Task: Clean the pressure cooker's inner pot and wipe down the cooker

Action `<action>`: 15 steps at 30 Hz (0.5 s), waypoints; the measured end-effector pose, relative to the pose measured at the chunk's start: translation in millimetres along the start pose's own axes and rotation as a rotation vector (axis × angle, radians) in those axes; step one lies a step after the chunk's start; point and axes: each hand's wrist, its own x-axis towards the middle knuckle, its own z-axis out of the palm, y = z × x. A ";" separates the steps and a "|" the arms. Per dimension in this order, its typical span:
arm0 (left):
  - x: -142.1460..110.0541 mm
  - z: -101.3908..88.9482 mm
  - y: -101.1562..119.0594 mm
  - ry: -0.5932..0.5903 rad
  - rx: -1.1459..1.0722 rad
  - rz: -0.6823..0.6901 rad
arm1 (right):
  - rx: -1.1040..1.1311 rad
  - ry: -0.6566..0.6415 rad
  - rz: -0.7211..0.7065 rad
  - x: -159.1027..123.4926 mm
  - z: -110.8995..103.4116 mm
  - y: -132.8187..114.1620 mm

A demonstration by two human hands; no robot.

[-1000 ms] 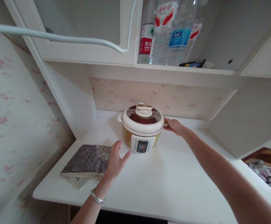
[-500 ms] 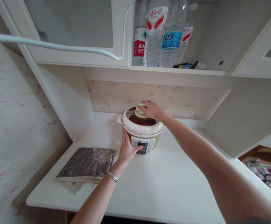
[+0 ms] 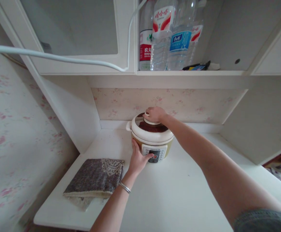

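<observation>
A round electric cooker (image 3: 168, 149) stands on the white counter against the back panel. Its cream lid (image 3: 152, 138) has a dark glass top and sits on the body. My right hand (image 3: 155, 115) is wrapped round the lid's knob, which it mostly covers. Against the cooker's front left side lies my left hand (image 3: 139, 158), its fingers stretched along the body. The left thumb touches the dark middle of the control panel (image 3: 160, 154). A silver bangle (image 3: 124, 187) circles my left wrist.
On the counter (image 3: 169, 199), left of the cooker, lies a folded grey-brown cloth (image 3: 94, 177). Several plastic bottles (image 3: 161, 42) stand on the cabinet shelf overhead. A white cable (image 3: 77, 59) hangs across the upper left, nearer to me than the cabinet. Flowered wallpaper covers the left wall.
My right hand's fingers have closed more tightly round the lid knob. My left hand keeps its place on the cooker's side. The whole view has shifted slightly.
</observation>
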 end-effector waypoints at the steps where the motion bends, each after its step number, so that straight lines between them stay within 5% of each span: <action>1: 0.3 1.7 -0.2 0.013 0.007 0.002 | 0.007 0.003 0.010 1.8 1.4 -0.3; 10: 3.8 2.7 1.8 0.044 -0.015 0.008 | 0.267 0.038 0.343 25.3 15.3 -12.6; 15: 4.7 3.8 -2.2 0.036 -0.002 0.020 | 0.370 0.028 0.330 29.6 16.8 -11.6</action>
